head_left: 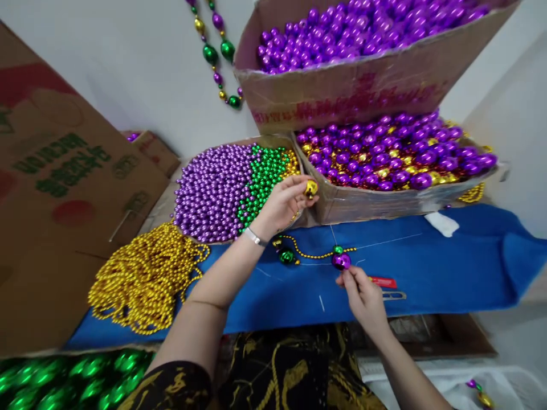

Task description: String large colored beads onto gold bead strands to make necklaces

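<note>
My left hand (285, 206) pinches a shiny gold bead (311, 189) in front of the boxes; a thin gold strand hangs by its palm. Lower and to the right, my right hand (363, 293) has its fingertips closed on a large purple bead (341, 261). A small green bead (338, 249) sits just above that purple one. Pale thread (387, 242) runs out to the right from there. Between my hands, a string of tiny gold beads (303, 254) curves over the blue cloth, near a dark green bead (286, 256).
The blue cloth (470, 262) carries a red-handled cutter (383, 282), a white scrap (442, 224) and a heap of gold bead strands (137, 279). Behind stand boxes of purple and mixed beads (363, 208). A tall carton (64, 199) blocks the left; green beads (72, 378) lie below.
</note>
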`<state>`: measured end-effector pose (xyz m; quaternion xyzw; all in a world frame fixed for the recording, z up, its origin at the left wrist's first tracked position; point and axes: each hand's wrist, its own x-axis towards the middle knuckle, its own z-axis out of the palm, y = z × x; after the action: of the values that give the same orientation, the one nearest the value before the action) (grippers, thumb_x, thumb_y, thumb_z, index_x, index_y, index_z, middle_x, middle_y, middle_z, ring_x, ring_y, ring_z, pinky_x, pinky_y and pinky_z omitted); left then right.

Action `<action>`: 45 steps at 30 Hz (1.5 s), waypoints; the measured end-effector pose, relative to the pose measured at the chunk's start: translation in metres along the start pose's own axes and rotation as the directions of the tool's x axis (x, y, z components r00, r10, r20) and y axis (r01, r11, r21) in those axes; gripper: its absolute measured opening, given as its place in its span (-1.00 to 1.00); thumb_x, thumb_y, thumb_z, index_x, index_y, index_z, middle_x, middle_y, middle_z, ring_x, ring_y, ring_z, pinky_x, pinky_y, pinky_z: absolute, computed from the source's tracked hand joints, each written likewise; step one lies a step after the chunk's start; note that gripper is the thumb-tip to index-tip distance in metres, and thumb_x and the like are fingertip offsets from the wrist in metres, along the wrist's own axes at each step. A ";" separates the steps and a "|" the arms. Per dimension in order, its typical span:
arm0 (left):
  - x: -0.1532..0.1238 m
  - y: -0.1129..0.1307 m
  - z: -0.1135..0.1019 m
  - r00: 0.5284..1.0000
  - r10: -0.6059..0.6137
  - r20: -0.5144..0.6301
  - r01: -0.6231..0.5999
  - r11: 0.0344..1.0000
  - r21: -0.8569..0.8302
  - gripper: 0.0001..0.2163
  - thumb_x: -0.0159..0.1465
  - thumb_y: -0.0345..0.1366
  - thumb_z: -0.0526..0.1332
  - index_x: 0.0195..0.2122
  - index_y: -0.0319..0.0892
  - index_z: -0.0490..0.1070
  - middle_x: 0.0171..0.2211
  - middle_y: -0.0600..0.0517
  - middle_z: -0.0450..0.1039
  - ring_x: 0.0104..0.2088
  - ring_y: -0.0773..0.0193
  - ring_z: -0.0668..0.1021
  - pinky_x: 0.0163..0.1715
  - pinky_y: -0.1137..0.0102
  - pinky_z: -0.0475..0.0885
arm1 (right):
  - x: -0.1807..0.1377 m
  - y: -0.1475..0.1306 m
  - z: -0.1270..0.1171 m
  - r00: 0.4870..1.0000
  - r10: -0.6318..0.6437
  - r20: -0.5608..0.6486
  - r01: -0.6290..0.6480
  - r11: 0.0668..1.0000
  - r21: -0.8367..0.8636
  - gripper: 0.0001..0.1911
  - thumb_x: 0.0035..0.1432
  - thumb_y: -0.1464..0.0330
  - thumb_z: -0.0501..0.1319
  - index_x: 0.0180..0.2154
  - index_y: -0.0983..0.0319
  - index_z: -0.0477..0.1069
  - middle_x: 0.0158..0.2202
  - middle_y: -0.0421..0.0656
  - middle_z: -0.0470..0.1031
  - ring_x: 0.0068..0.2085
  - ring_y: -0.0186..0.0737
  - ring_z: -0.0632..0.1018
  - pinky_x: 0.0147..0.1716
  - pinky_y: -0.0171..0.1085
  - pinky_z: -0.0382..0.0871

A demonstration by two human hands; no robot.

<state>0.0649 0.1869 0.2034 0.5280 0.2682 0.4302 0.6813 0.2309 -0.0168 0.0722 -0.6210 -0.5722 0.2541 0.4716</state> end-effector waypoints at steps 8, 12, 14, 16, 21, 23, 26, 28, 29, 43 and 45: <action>-0.080 -0.038 -0.019 0.966 -0.182 -0.184 0.101 0.919 -0.381 -0.70 0.14 -0.31 0.34 -0.09 -0.18 0.42 -0.30 0.03 0.56 -0.26 0.23 0.65 -0.22 0.37 0.53 | -0.008 -0.020 0.013 0.972 -0.227 0.060 0.234 0.959 -0.162 -0.84 0.36 0.33 0.07 -0.21 0.20 0.40 -0.50 -0.26 0.51 -0.47 -0.38 0.55 -0.41 -0.43 0.38; -0.093 -0.043 -0.028 0.966 -0.179 -0.185 0.104 0.929 -0.355 -0.68 0.17 -0.30 0.31 -0.03 -0.16 0.45 -0.30 0.03 0.56 -0.25 0.24 0.65 -0.19 0.37 0.54 | -0.011 -0.022 0.017 0.980 -0.183 0.083 0.196 0.964 -0.181 -0.80 0.36 0.28 0.05 -0.22 0.19 0.41 -0.50 -0.23 0.52 -0.48 -0.34 0.56 -0.40 -0.40 0.40; -0.097 -0.045 -0.032 0.967 -0.180 -0.182 0.115 0.940 -0.321 -0.69 0.17 -0.30 0.31 -0.04 -0.15 0.47 -0.29 0.03 0.56 -0.26 0.26 0.65 -0.18 0.36 0.54 | -0.011 -0.023 0.018 0.984 -0.157 0.086 0.171 0.966 -0.192 -0.77 0.36 0.25 0.04 -0.21 0.18 0.42 -0.49 -0.21 0.53 -0.47 -0.31 0.56 -0.38 -0.38 0.42; -0.101 -0.047 -0.034 0.968 -0.175 -0.182 0.120 0.954 -0.276 -0.68 0.17 -0.29 0.31 -0.03 -0.13 0.47 -0.26 0.02 0.57 -0.26 0.28 0.64 -0.16 0.33 0.54 | -0.011 -0.023 0.018 0.985 -0.146 0.096 0.163 0.965 -0.205 -0.75 0.36 0.23 0.03 -0.22 0.18 0.43 -0.49 -0.20 0.54 -0.47 -0.29 0.57 -0.37 -0.36 0.43; -0.106 -0.045 -0.037 0.972 -0.152 -0.180 0.113 0.971 -0.212 -0.63 0.16 -0.23 0.34 0.00 -0.14 0.48 -0.24 -0.01 0.57 -0.25 0.28 0.62 -0.15 0.32 0.55 | -0.011 -0.021 0.019 0.976 -0.193 0.105 0.214 0.946 -0.244 -0.75 0.35 0.24 0.03 -0.23 0.19 0.44 -0.47 -0.18 0.55 -0.46 -0.28 0.58 -0.34 -0.35 0.45; -0.107 -0.044 -0.039 0.974 -0.142 -0.175 0.106 0.974 -0.200 -0.62 0.16 -0.21 0.35 0.01 -0.13 0.49 -0.22 -0.01 0.57 -0.24 0.28 0.62 -0.16 0.32 0.55 | -0.011 -0.020 0.019 0.970 -0.221 0.098 0.239 0.938 -0.251 -0.76 0.35 0.26 0.04 -0.22 0.19 0.44 -0.47 -0.18 0.55 -0.45 -0.28 0.58 -0.33 -0.35 0.46; -0.109 -0.043 -0.039 0.982 -0.110 -0.157 0.086 0.985 -0.153 -0.63 0.16 -0.21 0.36 0.00 -0.11 0.50 -0.18 -0.01 0.56 -0.25 0.31 0.60 -0.17 0.33 0.55 | -0.011 -0.019 0.019 0.968 -0.228 0.108 0.249 0.932 -0.263 -0.75 0.35 0.25 0.04 -0.21 0.19 0.45 -0.47 -0.17 0.55 -0.45 -0.26 0.59 -0.31 -0.33 0.47; -0.112 -0.044 -0.038 0.989 -0.057 -0.138 0.045 0.996 -0.082 -0.62 0.13 -0.24 0.39 0.00 -0.10 0.51 -0.15 -0.01 0.55 -0.23 0.32 0.58 -0.17 0.34 0.55 | -0.011 -0.019 0.020 0.971 -0.213 0.111 0.236 0.932 -0.275 -0.74 0.35 0.24 0.04 -0.21 0.19 0.45 -0.46 -0.17 0.56 -0.43 -0.25 0.59 -0.29 -0.32 0.48; -0.114 -0.045 -0.037 0.992 -0.025 -0.122 0.021 0.999 -0.036 -0.60 0.11 -0.27 0.41 0.00 -0.09 0.50 -0.13 -0.01 0.55 -0.21 0.31 0.57 -0.17 0.35 0.54 | -0.010 -0.019 0.020 0.973 -0.206 0.107 0.229 0.933 -0.277 -0.74 0.35 0.23 0.04 -0.21 0.19 0.45 -0.46 -0.16 0.56 -0.43 -0.24 0.59 -0.29 -0.31 0.48; -0.128 -0.058 -0.026 0.997 -0.007 -0.076 0.005 1.000 -0.030 -0.59 0.06 -0.31 0.45 -0.05 -0.13 0.46 -0.08 -0.04 0.52 -0.16 0.28 0.57 -0.17 0.36 0.54 | -0.012 -0.017 0.026 0.988 -0.116 0.098 0.132 0.976 -0.175 -0.73 0.35 0.21 0.03 -0.23 0.18 0.43 -0.45 -0.19 0.56 -0.46 -0.28 0.59 -0.42 -0.36 0.45; -0.129 -0.059 -0.026 0.996 -0.028 -0.087 0.024 0.999 -0.039 -0.60 0.07 -0.29 0.45 -0.06 -0.14 0.46 -0.08 -0.05 0.52 -0.16 0.28 0.58 -0.19 0.36 0.54 | -0.013 -0.015 0.027 0.988 -0.114 0.103 0.132 0.974 -0.186 -0.74 0.35 0.22 0.03 -0.22 0.18 0.44 -0.44 -0.19 0.57 -0.46 -0.28 0.59 -0.40 -0.36 0.46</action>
<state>-0.0015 0.0832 0.1283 0.4919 0.2965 0.4492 0.6843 0.1979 -0.0228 0.0708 -0.6148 -0.6524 0.1960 0.3976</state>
